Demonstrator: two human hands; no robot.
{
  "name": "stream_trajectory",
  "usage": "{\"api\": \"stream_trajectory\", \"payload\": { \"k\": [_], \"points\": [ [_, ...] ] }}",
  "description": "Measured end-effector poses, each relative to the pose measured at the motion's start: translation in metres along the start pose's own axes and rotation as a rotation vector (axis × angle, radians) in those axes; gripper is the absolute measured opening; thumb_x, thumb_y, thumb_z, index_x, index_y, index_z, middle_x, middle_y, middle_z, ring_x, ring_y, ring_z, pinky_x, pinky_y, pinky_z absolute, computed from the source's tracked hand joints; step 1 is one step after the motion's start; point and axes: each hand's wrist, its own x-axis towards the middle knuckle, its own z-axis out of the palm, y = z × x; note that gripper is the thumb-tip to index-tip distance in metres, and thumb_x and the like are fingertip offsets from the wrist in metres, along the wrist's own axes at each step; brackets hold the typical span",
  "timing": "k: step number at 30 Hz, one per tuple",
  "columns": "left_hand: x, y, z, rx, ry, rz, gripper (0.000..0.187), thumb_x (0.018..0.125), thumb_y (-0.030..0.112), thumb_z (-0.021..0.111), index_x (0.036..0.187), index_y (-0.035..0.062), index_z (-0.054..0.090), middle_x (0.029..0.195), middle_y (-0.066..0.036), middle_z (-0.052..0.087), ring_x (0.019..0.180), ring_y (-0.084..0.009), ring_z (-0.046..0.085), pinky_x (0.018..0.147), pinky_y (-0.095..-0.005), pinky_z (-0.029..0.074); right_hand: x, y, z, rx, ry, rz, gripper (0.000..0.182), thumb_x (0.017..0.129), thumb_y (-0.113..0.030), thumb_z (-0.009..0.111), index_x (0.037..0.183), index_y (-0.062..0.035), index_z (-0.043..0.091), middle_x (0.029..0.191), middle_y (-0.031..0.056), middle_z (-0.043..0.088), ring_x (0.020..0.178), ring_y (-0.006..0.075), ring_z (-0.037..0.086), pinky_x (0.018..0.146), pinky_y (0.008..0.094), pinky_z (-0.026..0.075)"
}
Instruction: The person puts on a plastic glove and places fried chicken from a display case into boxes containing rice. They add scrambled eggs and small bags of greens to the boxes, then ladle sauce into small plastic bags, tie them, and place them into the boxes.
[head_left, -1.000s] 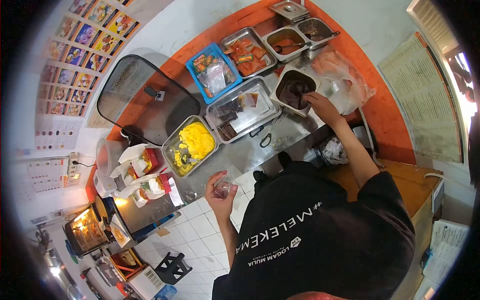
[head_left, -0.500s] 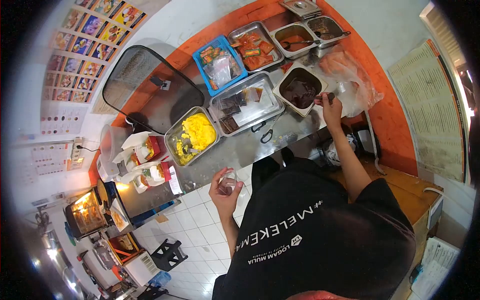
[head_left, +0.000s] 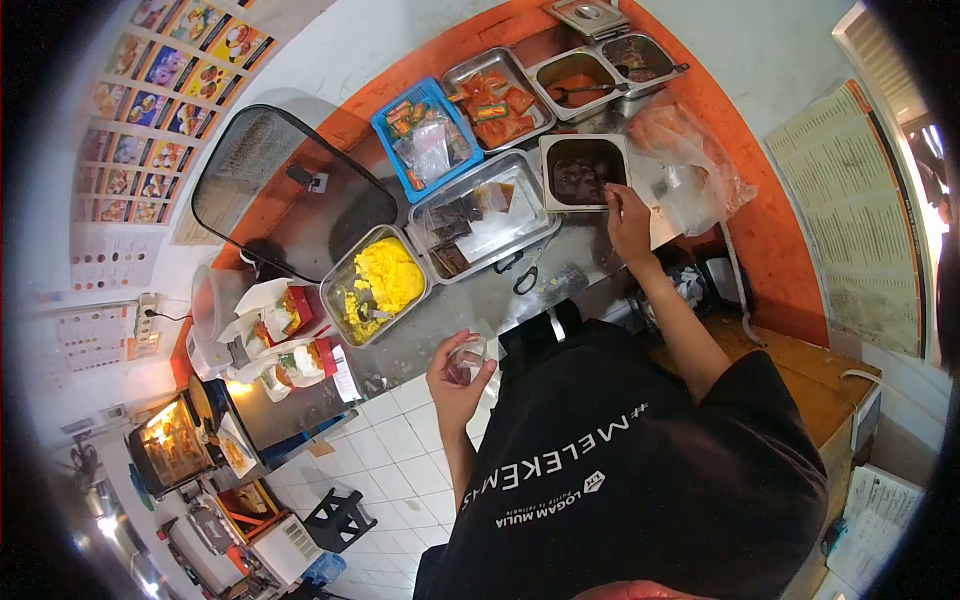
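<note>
My left hand (head_left: pixel 460 385) is closed around a small clear plastic cup (head_left: pixel 467 358), held in front of the counter's edge. My right hand (head_left: pixel 629 225) grips the dark handle of a utensil at the near right rim of a square metal container (head_left: pixel 548 172). Dark brown sauce (head_left: pixel 577 178) fills part of that container. The utensil's working end is hidden in the sauce, so its exact kind does not show. Left of the container lies a clear plastic tray (head_left: pixel 500 235) with dark packets and a light brown sachet in it.
A metal tray of yellow food (head_left: pixel 388 275) and open red-and-white food boxes (head_left: pixel 290 310) stand to the left. Behind are a blue basket (head_left: pixel 408 178), a tray of orange packets (head_left: pixel 500 105) and a pan of red sauce (head_left: pixel 578 82). Black-handled scissors (head_left: pixel 526 280) lie near the edge.
The sauce container has turned and now sits squarer in view. My right hand has shifted slightly left and down with the utensil. The cup in my left hand is tipped a little differently.
</note>
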Motion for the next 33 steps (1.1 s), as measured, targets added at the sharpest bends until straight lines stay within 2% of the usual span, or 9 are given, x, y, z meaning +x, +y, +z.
{"api": "stream_trajectory", "payload": {
  "k": [7,14,17,20,22,24,25,28,33],
  "points": [
    [0.018,-0.002,0.000,0.048,-0.066,0.038,0.057,0.074,-0.004,0.078,0.127,0.0023,0.056,0.119,-0.010,0.062,0.080,-0.0070,0.058,0.069,-0.0204,0.046,-0.010,-0.009,0.021,0.290,-0.106,0.182,0.019,0.097,-0.012,0.055,0.103,0.0035,0.065,0.099,0.0193,0.068,0.088,0.0298,0.068,0.078,0.0355,0.052],
    [0.031,0.002,-0.007,0.084,-0.065,0.015,0.058,0.075,-0.004,0.078,0.128,0.0025,0.056,0.119,-0.009,0.062,0.079,-0.0059,0.058,0.062,-0.0184,0.043,0.000,-0.022,-0.012,0.291,-0.213,0.226,0.018,0.097,-0.011,0.055,0.104,0.0026,0.065,0.097,0.0189,0.068,0.088,0.0302,0.068,0.078,0.0353,0.052],
    [0.039,0.000,-0.007,0.099,-0.079,0.045,0.060,0.074,-0.004,0.078,0.129,0.0027,0.055,0.120,-0.009,0.062,0.078,-0.0054,0.057,0.061,-0.0177,0.042,0.019,-0.012,-0.023,0.056,-0.218,-0.158,0.015,0.094,-0.005,0.054,0.106,0.0017,0.061,0.102,0.0197,0.066,0.092,0.0378,0.065,0.081,0.0390,0.052],
    [0.045,0.004,-0.006,0.104,-0.096,0.028,0.063,0.073,-0.004,0.079,0.131,0.0028,0.053,0.120,-0.010,0.062,0.078,-0.0056,0.058,0.062,-0.0177,0.042,0.026,0.000,-0.026,-0.063,-0.307,-0.174,0.016,0.094,-0.005,0.053,0.105,0.0027,0.061,0.104,0.0206,0.065,0.091,0.0383,0.064,0.082,0.0418,0.051],
    [0.049,0.007,-0.006,0.063,-0.118,0.040,0.065,0.073,-0.004,0.079,0.132,0.0033,0.052,0.120,-0.010,0.062,0.078,-0.0053,0.057,0.064,-0.0173,0.043,0.023,-0.006,-0.025,-0.073,-0.272,-0.148,0.018,0.097,-0.008,0.051,0.104,0.0037,0.061,0.098,0.0204,0.065,0.088,0.0385,0.064,0.080,0.0428,0.051],
    [0.051,0.008,-0.010,0.064,-0.114,0.051,0.066,0.072,-0.004,0.080,0.132,0.0036,0.052,0.120,-0.010,0.062,0.078,-0.0056,0.058,0.068,-0.0183,0.045,0.019,-0.017,-0.030,-0.062,-0.201,0.156,0.020,0.098,-0.013,0.051,0.102,0.0044,0.061,0.092,0.0207,0.066,0.084,0.0369,0.065,0.076,0.0417,0.051],
    [0.052,0.008,-0.012,0.072,-0.106,0.035,0.066,0.072,-0.004,0.080,0.132,0.0034,0.052,0.120,-0.010,0.062,0.078,-0.0059,0.058,0.069,-0.0192,0.045,0.017,-0.014,-0.026,-0.001,-0.134,0.208,0.024,0.100,-0.018,0.051,0.100,0.0045,0.061,0.087,0.0187,0.068,0.077,0.0307,0.069,0.071,0.0380,0.052],
    [0.049,0.004,-0.014,0.082,-0.096,0.016,0.066,0.072,-0.003,0.080,0.132,0.0028,0.052,0.120,-0.011,0.062,0.078,-0.0064,0.058,0.071,-0.0205,0.047,0.012,-0.004,-0.014,0.160,-0.025,0.311,0.025,0.100,-0.018,0.051,0.099,0.0046,0.061,0.085,0.0152,0.069,0.074,0.0227,0.071,0.069,0.0344,0.053],
    [0.048,0.000,-0.016,0.095,-0.120,0.050,0.066,0.072,-0.003,0.080,0.132,0.0023,0.052,0.121,-0.010,0.061,0.077,-0.0066,0.058,0.070,-0.0201,0.046,0.018,-0.004,0.013,0.290,0.057,0.357,0.025,0.101,-0.017,0.050,0.097,0.0047,0.062,0.084,0.0122,0.069,0.076,0.0199,0.071,0.070,0.0310,0.053]
  ]
}}
